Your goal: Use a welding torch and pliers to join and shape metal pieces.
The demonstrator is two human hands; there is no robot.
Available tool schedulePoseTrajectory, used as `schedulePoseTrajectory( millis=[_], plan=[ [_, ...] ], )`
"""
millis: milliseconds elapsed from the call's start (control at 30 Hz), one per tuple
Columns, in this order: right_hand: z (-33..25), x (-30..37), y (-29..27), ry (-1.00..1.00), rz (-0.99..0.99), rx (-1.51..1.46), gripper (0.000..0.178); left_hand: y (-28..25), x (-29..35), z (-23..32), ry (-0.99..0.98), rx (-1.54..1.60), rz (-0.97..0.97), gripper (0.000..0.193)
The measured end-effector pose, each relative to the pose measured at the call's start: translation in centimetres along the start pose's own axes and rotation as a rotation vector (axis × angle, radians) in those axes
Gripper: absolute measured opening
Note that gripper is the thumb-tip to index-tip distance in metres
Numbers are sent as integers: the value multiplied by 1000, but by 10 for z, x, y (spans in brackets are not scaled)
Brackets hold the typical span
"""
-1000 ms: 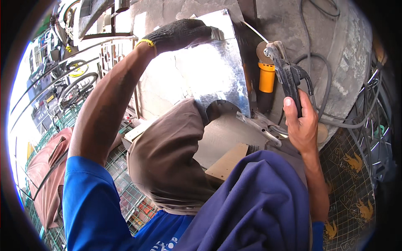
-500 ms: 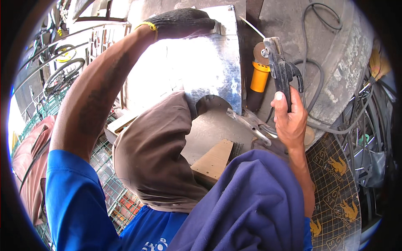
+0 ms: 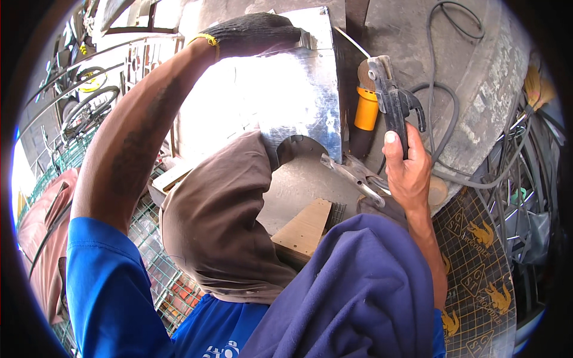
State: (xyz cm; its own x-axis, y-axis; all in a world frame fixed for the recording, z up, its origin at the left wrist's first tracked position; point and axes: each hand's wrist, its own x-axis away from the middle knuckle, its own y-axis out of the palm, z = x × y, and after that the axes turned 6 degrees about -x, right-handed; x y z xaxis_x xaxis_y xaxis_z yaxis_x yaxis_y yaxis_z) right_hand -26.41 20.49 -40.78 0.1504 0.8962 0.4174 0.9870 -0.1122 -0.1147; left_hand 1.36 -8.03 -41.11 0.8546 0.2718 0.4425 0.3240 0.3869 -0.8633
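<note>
My right hand (image 3: 409, 164) is bare and wraps round the handle of a black welding electrode holder (image 3: 391, 98). A thin pale welding rod (image 3: 352, 43) juts from its jaw toward the upper left, its tip near the right edge of a shiny sheet-metal piece (image 3: 304, 89). In a black knitted glove, my left hand (image 3: 253, 34) lies at the top of that sheet. Its closed fingertips press on a small metal piece (image 3: 305, 40). A rounded cutout marks the sheet's lower edge, and glare washes out its left part.
An orange angle grinder (image 3: 366, 110) lies behind the electrode holder, partly hidden. Locking pliers (image 3: 356, 178) sit below the sheet's lower right corner. Grey cable (image 3: 456, 113) loops over the floor at right. A wooden piece (image 3: 304, 227) lies between my covered knees.
My right hand has shifted slightly left with the electrode holder, bringing the rod's tip nearer the sheet's edge. The left hand keeps its place on the metal.
</note>
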Motion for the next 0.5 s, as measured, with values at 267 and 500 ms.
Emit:
schedulePoseTrajectory(
  millis=[267, 500],
  plan=[
    [-5, 1, -3, 9, -17, -17, 35, 4, 4, -10, 161, -172, 116, 34],
    [0, 1, -6, -29, 9, 13, 35, -22, -6, 19, -165, 80, -120, 37]
  ],
)
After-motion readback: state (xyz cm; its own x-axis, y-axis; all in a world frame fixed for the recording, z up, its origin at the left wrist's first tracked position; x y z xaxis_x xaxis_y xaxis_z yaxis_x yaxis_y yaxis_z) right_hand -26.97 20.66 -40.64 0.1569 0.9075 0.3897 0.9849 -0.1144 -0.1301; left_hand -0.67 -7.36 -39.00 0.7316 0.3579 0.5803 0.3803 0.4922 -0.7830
